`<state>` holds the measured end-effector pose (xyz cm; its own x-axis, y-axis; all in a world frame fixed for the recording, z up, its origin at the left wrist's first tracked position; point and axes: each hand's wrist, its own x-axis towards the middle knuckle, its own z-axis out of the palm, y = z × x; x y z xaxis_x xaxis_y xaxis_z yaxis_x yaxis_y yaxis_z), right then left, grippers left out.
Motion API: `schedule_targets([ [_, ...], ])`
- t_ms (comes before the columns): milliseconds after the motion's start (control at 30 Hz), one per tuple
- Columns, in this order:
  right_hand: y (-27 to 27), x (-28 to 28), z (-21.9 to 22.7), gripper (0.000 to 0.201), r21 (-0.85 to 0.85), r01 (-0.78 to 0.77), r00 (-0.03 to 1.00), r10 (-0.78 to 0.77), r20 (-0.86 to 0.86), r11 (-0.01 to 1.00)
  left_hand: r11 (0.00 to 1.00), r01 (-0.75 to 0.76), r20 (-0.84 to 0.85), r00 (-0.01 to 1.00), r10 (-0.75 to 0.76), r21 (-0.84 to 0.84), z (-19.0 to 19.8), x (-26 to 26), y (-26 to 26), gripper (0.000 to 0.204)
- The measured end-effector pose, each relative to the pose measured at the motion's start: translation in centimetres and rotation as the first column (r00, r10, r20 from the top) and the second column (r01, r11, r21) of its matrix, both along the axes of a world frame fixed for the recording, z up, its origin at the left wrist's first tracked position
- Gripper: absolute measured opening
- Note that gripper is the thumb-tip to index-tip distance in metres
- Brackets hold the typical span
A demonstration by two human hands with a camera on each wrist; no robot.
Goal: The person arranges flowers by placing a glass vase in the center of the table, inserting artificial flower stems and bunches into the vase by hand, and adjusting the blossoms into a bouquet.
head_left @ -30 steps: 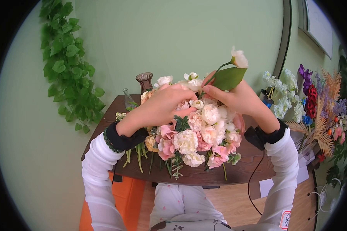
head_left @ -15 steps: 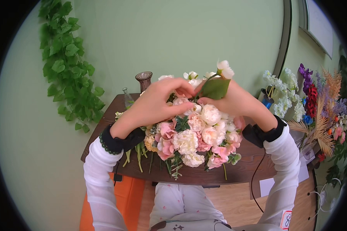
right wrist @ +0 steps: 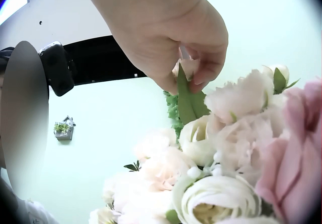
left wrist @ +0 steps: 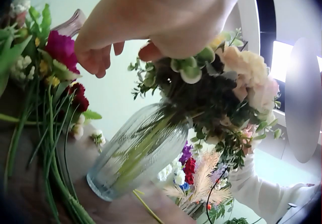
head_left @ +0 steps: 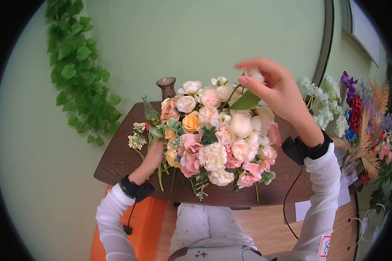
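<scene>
A full bouquet of white, pink and peach flowers (head_left: 213,156) stands on the dark table. Its stems sit in a ribbed clear glass vase (left wrist: 141,153), seen in the left wrist view. Above the bouquet's back right, my right hand (head_left: 278,89) holds a white flower (head_left: 255,75) between thumb and fingers, with its broad green leaf (head_left: 245,101) hanging below. My left hand (left wrist: 146,25) is at the bouquet's left side by the greenery, its fingers loosely bent and holding nothing. In the head view the flowers hide part of that hand.
Loose stems with small white blossoms (head_left: 137,138) lie at the table's left. Behind them stand a small clear bottle (head_left: 147,104) and a brownish glass vase (head_left: 166,87). Colourful flowers (head_left: 355,108) stand at the right; an ivy garland (head_left: 76,69) hangs on the wall.
My left hand has left the top of the bouquet and moved down to its left side. The right hand has shifted from the stem up to the white flower's head.
</scene>
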<state>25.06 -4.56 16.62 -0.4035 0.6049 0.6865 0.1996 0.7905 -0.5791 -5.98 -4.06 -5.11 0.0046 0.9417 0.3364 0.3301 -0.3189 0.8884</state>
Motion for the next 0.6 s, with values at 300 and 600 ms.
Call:
schedule_targets([
  [300,0.2,-0.9,-1.2,0.020,0.168,0.063,0.976,-0.096,0.198,0.984,0.963,0.266,0.125,0.955,-0.268,0.034,-3.7,4.1,-0.3,0.035],
  [600,-0.2,-1.1,-1.1,0.019,0.339,0.025,0.955,-0.123,0.270,0.940,0.901,0.424,0.264,0.862,-0.432,0.091,-3.6,4.9,0.0,0.038],
])
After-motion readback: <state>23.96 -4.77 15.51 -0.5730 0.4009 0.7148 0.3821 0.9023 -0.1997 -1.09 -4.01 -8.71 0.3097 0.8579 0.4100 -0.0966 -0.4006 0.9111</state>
